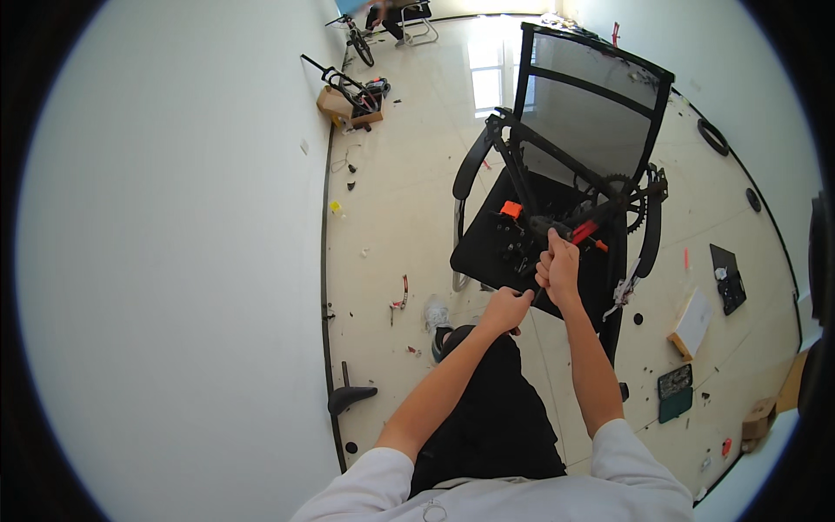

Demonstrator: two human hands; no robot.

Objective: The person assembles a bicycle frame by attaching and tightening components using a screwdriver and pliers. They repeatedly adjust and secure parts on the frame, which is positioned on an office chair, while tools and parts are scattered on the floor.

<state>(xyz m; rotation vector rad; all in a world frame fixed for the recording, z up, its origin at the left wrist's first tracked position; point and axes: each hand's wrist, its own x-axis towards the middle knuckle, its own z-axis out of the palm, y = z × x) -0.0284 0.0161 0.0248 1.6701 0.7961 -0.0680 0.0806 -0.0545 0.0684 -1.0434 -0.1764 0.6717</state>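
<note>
A dark bicycle frame (pixel 561 155) with red markings lies across the seat of a black mesh-backed armchair (pixel 600 85). The frame's chainring (pixel 635 209) faces the chair's right armrest. My right hand (pixel 559 268) is closed, its thumb against the near end of the frame; what its fingers grip is hidden. Below and to the left, my left hand (pixel 507 311) is closed at the seat's front edge, on a thin dark piece too small to name. Small dark parts (pixel 519 252) and an orange object (pixel 511 209) lie on the seat, beside an orange-handled tool (pixel 600 245).
A saddle (pixel 351 398) lies by the left wall. Right of the chair are a white-topped box (pixel 691 324), an open dark case (pixel 728 280) and a green tool case (pixel 675 396). Farther off stand a parts carton (pixel 367 109), a bicycle (pixel 358 43) and a seated person (pixel 387 16).
</note>
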